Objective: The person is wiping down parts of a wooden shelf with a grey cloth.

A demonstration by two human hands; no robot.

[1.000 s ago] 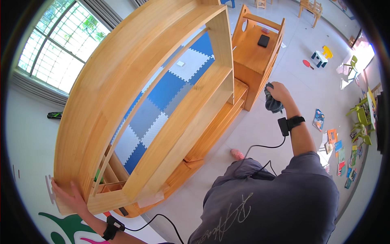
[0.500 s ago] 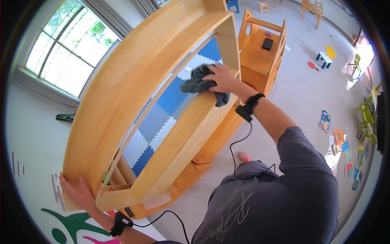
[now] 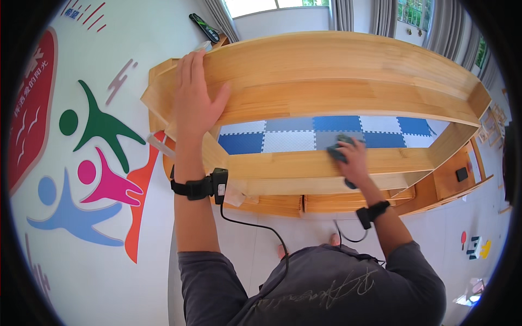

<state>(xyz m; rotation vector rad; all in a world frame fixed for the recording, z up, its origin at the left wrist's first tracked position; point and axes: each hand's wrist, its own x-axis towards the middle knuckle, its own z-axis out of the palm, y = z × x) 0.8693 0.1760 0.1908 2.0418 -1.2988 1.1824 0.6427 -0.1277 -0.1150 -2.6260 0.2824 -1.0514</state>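
Dark grey-green cloth (image 3: pixel 339 151), at the lower board (image 3: pixel 272 163) of a pale wooden shelf unit (image 3: pixel 348 60). A wooden end panel (image 3: pixel 454 145) bounds the right; bare board extends leftward, blue-and-grey foam tiles (image 3: pixel 288 140) beyond. Right hand (image 3: pixel 355 161), blurred: fingers clamped on cloth. Left hand (image 3: pixel 196 103): thumb spread, on the unit's left end.

The person (image 3: pixel 321 293) has one bare left hand (image 3: pixel 198 103), one bare right hand (image 3: pixel 356 164) and two black wristbands (image 3: pixel 190 189); there are one dark crumpled cloth (image 3: pixel 338 152), one long pale-wood shelf unit (image 3: pixel 348 60) and three flat, human-shaped wall figures (image 3: pixel 103 122).
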